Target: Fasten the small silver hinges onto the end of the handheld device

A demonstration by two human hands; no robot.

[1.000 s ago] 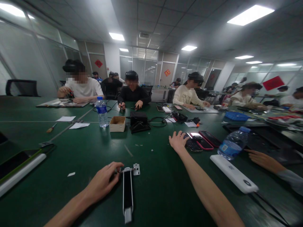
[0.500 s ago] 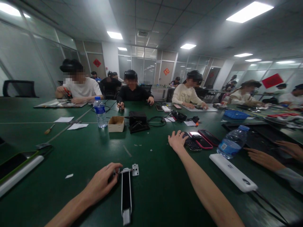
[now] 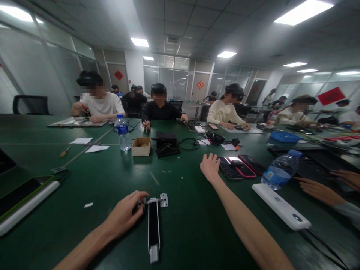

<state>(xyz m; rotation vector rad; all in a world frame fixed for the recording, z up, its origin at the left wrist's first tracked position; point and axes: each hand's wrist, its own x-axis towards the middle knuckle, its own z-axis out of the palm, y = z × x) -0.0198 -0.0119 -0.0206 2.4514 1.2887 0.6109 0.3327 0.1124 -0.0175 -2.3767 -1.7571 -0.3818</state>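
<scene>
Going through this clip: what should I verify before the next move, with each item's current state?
Left hand at the black-and-silver bar: ok, fingers appear to touch its upper end by the metal bracket.
Bar flat on the green table: ok.
Right hand free: ok, open, holding nothing.
Right fingertips clear of the phones: cannot tell.
Co-worker's hand apart from the bar: ok.

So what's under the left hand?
The left hand rests at the end of a black strip in a metal frame, over the green table. The palm hides whatever lies underneath.
</scene>
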